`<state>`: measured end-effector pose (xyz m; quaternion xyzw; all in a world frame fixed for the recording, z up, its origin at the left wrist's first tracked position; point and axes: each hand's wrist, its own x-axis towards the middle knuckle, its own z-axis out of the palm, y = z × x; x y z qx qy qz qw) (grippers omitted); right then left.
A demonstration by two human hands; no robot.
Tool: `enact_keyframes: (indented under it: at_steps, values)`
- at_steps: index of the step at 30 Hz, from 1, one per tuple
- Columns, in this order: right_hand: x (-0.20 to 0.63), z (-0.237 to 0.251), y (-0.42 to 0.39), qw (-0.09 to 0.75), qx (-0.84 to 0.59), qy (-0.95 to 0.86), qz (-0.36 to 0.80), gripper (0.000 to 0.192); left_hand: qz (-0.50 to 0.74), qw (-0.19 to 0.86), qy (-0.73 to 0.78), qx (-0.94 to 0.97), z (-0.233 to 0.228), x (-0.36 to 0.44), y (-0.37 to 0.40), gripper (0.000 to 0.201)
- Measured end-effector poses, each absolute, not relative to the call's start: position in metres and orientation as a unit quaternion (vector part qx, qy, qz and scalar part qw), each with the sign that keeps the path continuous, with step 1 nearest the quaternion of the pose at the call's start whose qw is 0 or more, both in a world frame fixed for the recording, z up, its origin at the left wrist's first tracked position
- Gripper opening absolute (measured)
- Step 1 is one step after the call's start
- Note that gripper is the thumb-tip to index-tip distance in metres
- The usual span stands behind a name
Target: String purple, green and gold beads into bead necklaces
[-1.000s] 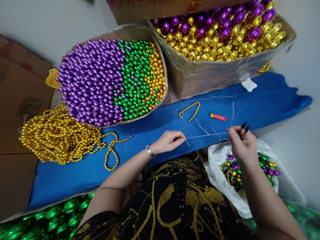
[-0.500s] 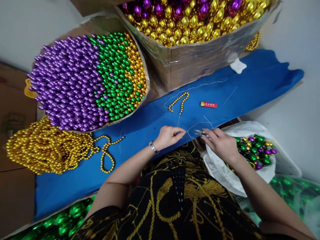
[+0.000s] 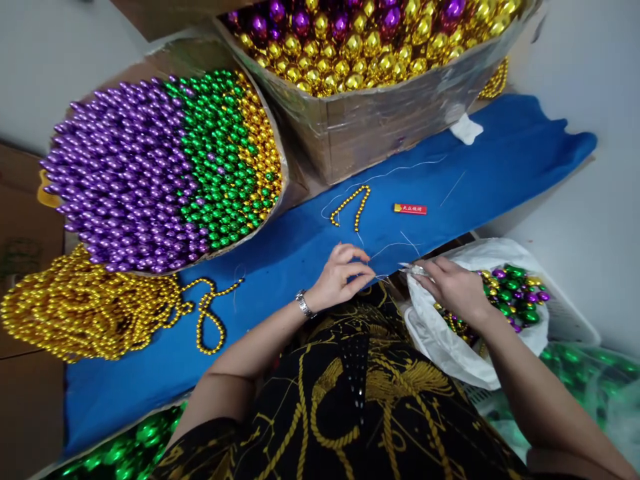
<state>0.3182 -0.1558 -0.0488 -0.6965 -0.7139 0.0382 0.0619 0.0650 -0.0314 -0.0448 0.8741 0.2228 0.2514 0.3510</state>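
My left hand pinches a thin white thread over the blue cloth, a watch on its wrist. My right hand grips small scissors whose tips point left toward the thread, a short gap from the left fingers. The thread runs up to a short strand of gold beads lying on the cloth beyond both hands.
A red lighter lies right of the strand. Boxes of purple, green and gold beads and of gold and purple beads stand behind. Gold bead strings pile at left. A white bag of mixed beads sits at right.
My hands held the thread stretched wide apart, then came together near the cloth's front edge. The right hand dropped lower and turned the scissors toward the thread. The camera tilted down and left.
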Motion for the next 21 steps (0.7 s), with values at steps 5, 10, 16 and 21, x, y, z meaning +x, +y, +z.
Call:
enact_keyframes:
  at_steps: [5,10,16,21]
  values:
    - [0.311,-0.078,-0.116,0.105,-0.747,-0.649,0.097,0.041,0.326,0.421,0.276,0.8,-0.048,0.058,-0.03,0.012]
    - [0.327,-0.093,-0.106,0.034,-0.783,-0.612,0.108,0.026,0.334,0.558,0.351,0.674,-0.05,0.053,-0.029,0.019]
    - [0.374,-0.095,-0.133,0.155,-0.821,-0.537,0.119,0.029,0.338,0.572,0.381,0.643,-0.06,0.057,-0.026,0.019]
    - [0.351,-0.103,-0.12,0.186,-0.777,-0.577,0.169,0.036,0.319,0.562,0.384,0.66,-0.059,0.064,-0.025,0.018]
